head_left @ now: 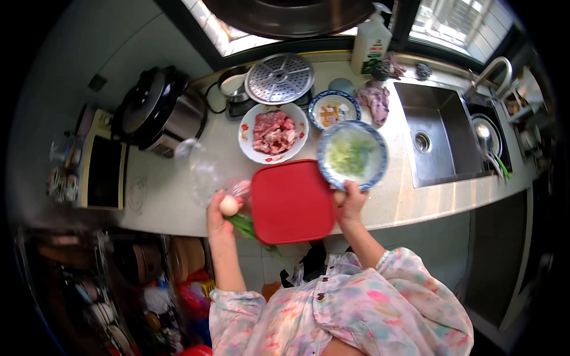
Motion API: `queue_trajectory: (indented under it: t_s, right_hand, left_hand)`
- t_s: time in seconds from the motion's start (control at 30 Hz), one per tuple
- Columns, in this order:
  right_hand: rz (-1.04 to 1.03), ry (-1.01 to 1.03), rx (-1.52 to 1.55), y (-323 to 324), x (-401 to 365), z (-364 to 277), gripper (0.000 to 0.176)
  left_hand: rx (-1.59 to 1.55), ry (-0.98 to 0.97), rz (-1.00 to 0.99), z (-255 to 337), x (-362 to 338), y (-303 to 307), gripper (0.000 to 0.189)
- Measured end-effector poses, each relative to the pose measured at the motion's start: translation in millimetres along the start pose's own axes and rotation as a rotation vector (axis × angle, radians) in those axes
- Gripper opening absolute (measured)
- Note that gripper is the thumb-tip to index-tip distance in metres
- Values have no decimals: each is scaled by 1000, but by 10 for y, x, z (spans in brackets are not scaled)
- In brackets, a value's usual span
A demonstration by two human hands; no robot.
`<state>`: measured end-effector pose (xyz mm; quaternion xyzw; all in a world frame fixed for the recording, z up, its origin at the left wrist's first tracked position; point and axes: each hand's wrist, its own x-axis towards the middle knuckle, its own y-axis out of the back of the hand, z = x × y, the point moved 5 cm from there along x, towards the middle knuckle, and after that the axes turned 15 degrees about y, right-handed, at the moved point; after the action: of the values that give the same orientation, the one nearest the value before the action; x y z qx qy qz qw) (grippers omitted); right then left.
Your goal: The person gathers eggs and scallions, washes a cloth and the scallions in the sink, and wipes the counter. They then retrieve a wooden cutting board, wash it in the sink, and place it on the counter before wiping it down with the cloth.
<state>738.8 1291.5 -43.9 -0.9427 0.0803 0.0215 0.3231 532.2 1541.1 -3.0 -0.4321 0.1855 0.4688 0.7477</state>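
Note:
My left hand [218, 218] holds a pale egg [228, 205] at the left edge of a red cutting board [291, 202], with green stalks [244, 226] just below the hand. My right hand [350, 199] grips the near rim of a blue-rimmed bowl [352, 155] with pale green contents, held over the board's right corner. Behind the board stands a white bowl of raw meat pieces [273, 132].
A small blue-rimmed dish [333, 109] and a perforated steamer lid [280, 78] sit further back. A rice cooker [159, 111] stands at the left, a clear plastic bag [205, 169] beside the board. The steel sink [439, 135] is at the right, a soap bottle [370, 43] by the window.

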Motion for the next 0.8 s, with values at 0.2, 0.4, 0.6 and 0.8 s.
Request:
queue_trajectory:
  t_s: [0.2, 0.4, 0.6, 0.8]
  right_hand:
    - [-207, -162, 20, -651, -475, 237, 37]
    - [-241, -267, -81, -321, -261, 161, 38]
    - [-209, -232, -254, 246, 471, -284, 36]
    - [-268, -339, -339, 610, 1109, -435, 28]
  left_hand:
    - [-10, -43, 25, 610, 45, 579, 44]
    - [186, -388, 133, 1273, -467, 536, 34]
    - [194, -394, -71, 1179, -1093, -423, 53]
    - [242, -6, -314, 310, -841, -1201, 73]
